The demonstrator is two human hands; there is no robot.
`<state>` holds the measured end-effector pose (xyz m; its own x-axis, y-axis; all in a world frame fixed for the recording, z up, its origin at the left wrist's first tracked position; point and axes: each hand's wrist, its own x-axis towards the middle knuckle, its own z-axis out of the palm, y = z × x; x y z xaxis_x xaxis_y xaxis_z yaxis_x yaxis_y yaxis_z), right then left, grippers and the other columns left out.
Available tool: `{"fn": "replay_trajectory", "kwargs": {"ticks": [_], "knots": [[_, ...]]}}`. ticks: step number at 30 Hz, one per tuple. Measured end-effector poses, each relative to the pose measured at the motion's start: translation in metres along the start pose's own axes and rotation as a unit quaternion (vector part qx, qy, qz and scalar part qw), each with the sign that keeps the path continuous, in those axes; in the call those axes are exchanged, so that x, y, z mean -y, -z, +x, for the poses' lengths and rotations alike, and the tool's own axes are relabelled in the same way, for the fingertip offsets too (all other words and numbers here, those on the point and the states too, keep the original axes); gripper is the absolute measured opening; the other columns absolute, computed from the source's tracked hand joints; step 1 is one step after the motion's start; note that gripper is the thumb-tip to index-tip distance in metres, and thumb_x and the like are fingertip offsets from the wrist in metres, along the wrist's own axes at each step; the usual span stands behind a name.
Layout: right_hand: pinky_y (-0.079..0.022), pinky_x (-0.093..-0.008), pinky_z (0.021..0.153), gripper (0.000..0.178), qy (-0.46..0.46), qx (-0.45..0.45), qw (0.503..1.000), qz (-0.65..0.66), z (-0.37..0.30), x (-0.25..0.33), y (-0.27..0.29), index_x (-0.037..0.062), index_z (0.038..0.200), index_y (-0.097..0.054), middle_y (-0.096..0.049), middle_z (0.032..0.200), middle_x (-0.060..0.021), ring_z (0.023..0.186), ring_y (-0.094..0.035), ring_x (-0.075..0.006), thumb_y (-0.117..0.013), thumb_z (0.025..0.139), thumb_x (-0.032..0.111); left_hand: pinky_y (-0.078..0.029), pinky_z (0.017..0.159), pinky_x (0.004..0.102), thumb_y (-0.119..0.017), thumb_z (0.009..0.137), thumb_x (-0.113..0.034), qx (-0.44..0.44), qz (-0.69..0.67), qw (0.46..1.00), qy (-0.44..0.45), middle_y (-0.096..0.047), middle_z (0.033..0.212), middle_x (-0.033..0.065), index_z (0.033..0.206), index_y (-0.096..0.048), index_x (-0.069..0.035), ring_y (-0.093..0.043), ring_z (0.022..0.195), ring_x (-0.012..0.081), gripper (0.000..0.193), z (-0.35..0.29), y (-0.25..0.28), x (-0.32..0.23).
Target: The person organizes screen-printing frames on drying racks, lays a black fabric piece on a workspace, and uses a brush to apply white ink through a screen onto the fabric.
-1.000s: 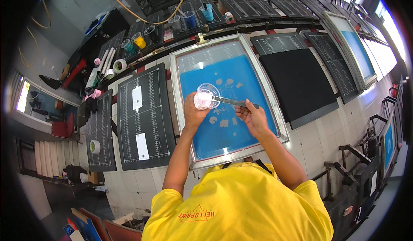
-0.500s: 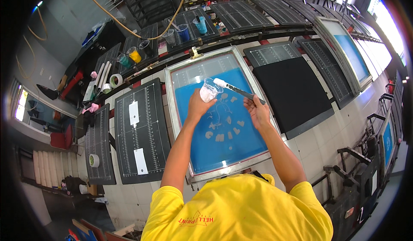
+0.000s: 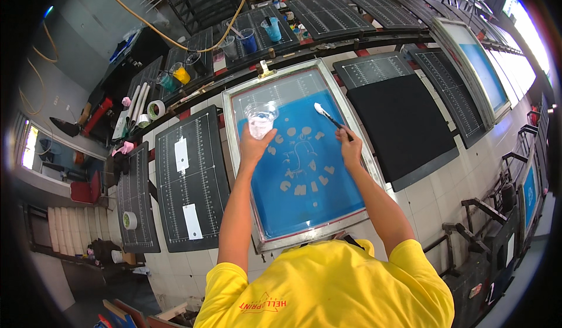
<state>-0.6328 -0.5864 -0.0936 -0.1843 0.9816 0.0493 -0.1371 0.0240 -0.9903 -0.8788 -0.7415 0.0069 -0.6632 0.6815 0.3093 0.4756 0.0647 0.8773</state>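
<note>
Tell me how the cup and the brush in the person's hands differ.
The cup is clear, round and upright in the left hand; the brush is thin, dark-handled with a white tip, tilted in the right hand. The cup is wide, the brush slender. Both are held over the blue screen.

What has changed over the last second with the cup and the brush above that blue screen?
The right hand drew the brush out of the clear cup, away to the right. The left hand kept holding the cup over the blue screen, which stayed put.

Clear cup [image 3: 261,119] upright – brush [image 3: 331,118] tilted over blue screen [image 3: 304,176]
</note>
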Motion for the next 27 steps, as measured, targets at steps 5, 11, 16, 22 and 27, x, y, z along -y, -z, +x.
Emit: {"fn": "replay_trajectory", "kwargs": {"ticks": [5, 11, 16, 22, 27], "knots": [[-0.048, -0.0381, 0.072, 0.025, 0.284, 0.091, 0.895, -0.33, -0.032, 0.01, -0.018, -0.0024, 0.111, -0.068, -0.056, 0.089, -0.0144, 0.084, -0.057, -0.0304, -0.066, 0.088, 0.008, -0.051, 0.08, 0.0297, -0.084, 0.076, -0.02, -0.022, -0.081, 0.995, 0.052, -0.067, 0.103, 0.0095, 0.117, -0.058, 0.001, -0.064, 0.091, 0.0163, 0.054, -0.034, 0.054, 0.009], [-0.047, -0.0407, 0.072, 0.031, 0.345, 0.182, 0.792, -0.47, -0.047, 0.0, -0.041, -0.0027, 0.117, -0.062, -0.053, 0.089, -0.0128, 0.085, -0.055, -0.0298, -0.059, 0.087, 0.006, -0.05, 0.086, 0.0309, -0.083, 0.077, -0.016, -0.081, -0.073, 0.99, 0.091, -0.065, 0.109, 0.0096, 0.122, -0.055, 0.001, -0.063, 0.097, 0.017, 0.056, -0.074, 0.093, -0.002], [-0.046, -0.0405, 0.077, 0.041, 0.361, 0.242, 0.749, -0.499, -0.068, 0.0, -0.077, -0.0052, 0.125, -0.053, -0.054, 0.097, -0.0138, 0.093, -0.054, -0.0307, -0.051, 0.085, 0.002, -0.048, 0.09, 0.0331, -0.08, 0.079, -0.015, -0.118, -0.065, 0.985, 0.104, -0.066, 0.11, 0.0097, 0.118, -0.058, 0.001, -0.062, 0.101, 0.0183, 0.048, -0.098, 0.124, 0.004], [-0.047, -0.0392, 0.081, 0.039, 0.355, 0.308, 0.714, -0.519, -0.09, 0.005, -0.121, -0.0058, 0.122, -0.054, -0.054, 0.099, -0.014, 0.094, -0.054, -0.0302, -0.05, 0.084, 0.0, -0.049, 0.086, 0.0315, -0.082, 0.078, -0.015, -0.124, -0.094, 0.985, 0.075, -0.066, 0.107, 0.0086, 0.115, -0.06, 0.001, -0.063, 0.097, 0.0168, 0.047, -0.106, 0.136, 0.005], [-0.047, -0.0403, 0.08, 0.025, 0.376, 0.337, 0.712, -0.488, -0.109, 0.006, -0.137, -0.005, 0.107, -0.056, -0.054, 0.095, -0.0141, 0.095, -0.055, -0.0309, -0.049, 0.085, 0.004, -0.049, 0.087, 0.0307, -0.084, 0.075, -0.011, -0.124, -0.095, 0.987, 0.042, -0.066, 0.106, 0.0079, 0.114, -0.06, 0.001, -0.063, 0.097, 0.0164, 0.048, -0.104, 0.133, 0.016]]}}
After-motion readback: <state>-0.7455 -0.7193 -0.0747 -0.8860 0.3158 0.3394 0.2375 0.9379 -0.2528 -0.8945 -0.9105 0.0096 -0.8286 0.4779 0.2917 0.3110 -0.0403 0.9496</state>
